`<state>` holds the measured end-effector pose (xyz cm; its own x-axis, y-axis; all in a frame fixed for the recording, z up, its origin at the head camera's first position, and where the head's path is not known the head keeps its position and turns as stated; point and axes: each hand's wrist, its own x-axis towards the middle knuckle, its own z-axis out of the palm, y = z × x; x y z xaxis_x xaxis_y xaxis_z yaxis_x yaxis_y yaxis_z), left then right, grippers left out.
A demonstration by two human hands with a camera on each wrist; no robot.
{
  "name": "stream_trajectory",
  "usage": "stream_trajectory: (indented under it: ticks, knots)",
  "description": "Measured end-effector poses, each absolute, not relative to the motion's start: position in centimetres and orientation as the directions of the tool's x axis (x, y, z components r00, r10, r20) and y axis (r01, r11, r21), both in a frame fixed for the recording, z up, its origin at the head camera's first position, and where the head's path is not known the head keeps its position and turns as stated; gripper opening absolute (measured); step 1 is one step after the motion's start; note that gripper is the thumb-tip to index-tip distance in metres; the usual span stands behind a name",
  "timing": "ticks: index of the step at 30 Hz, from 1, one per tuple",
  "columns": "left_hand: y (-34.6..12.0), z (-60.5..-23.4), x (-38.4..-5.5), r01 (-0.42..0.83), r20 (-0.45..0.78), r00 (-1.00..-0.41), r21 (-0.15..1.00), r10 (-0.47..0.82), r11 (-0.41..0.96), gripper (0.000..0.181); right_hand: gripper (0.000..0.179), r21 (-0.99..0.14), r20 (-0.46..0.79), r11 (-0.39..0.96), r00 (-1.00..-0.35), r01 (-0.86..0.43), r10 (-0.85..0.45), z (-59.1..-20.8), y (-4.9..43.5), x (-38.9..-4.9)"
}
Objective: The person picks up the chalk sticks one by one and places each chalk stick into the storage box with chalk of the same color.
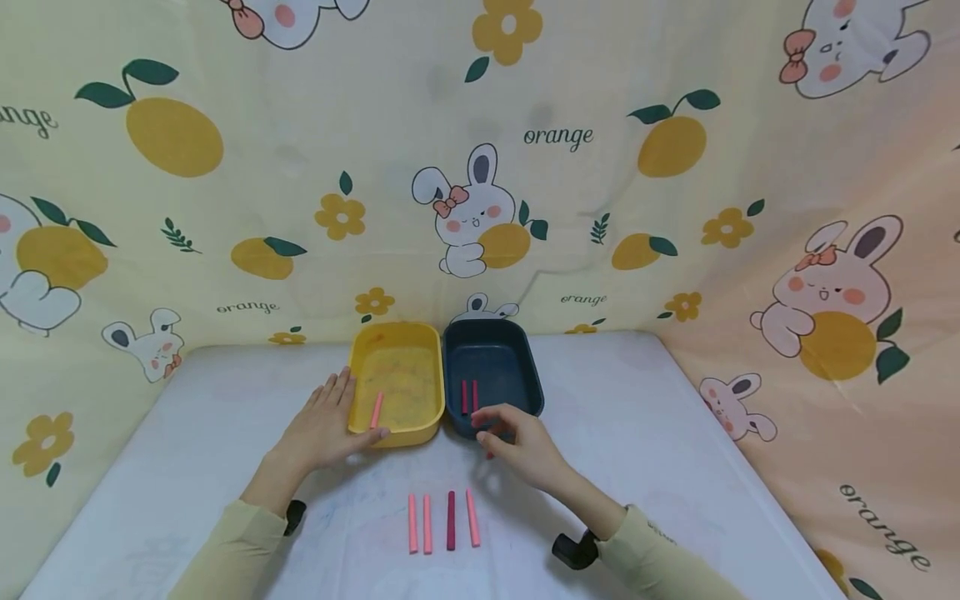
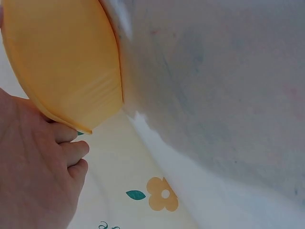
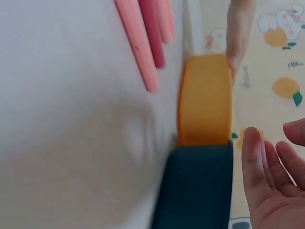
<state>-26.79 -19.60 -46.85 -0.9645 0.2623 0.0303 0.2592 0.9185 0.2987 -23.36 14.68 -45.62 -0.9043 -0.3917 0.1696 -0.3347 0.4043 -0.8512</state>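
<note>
My left hand (image 1: 318, 423) rests against the left side of a yellow box (image 1: 433, 433), fingers stretched along its wall and thumb across the front rim. One pink chalk-like stick (image 1: 377, 409) leans inside that box. My right hand (image 1: 525, 442) hovers over the front edge of a dark blue box (image 1: 531, 367), its fingers loosely bent and apart. In the right wrist view nothing sits between the right fingertips. Two dark red sticks (image 1: 464, 397) are in the blue box. A small reddish bit (image 1: 490, 455) shows below the right thumb; what it belongs to is hidden.
On the white table (image 1: 600, 400), in front of the boxes, lie a dark red stick (image 1: 451, 521) and several pink sticks (image 1: 427, 524) in a row. The two boxes stand side by side near the back edge. A patterned cloth (image 1: 390, 150) hangs behind the table.
</note>
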Motion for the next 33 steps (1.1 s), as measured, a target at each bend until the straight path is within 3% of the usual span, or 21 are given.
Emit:
stream_trajectory:
  ticks: [9, 16, 33]
  knots:
    - [-19.6, -46.5, -26.8, 0.26, 0.04, -0.965, 0.291, 0.26, 0.921, 0.118, 0.037, -0.884, 0.026, 0.396, -0.872, -0.248, -0.489, -47.6, 14.7, -21.6]
    - [-19.5, -46.5, -26.8, 0.248, 0.031, -0.968, 0.296, 0.25, 0.923, 0.117, 0.045, -0.815, -0.047, 0.508, -0.843, -0.278, -0.536, -48.5, 14.5, -20.9]
    - [-19.8, -47.1, -26.9, 0.268, 0.04, -0.963, 0.293, 0.268, 0.918, 0.119, 0.034, -0.732, -0.168, 0.628, -0.824, -0.264, -0.542, -48.6, 13.4, -20.2]
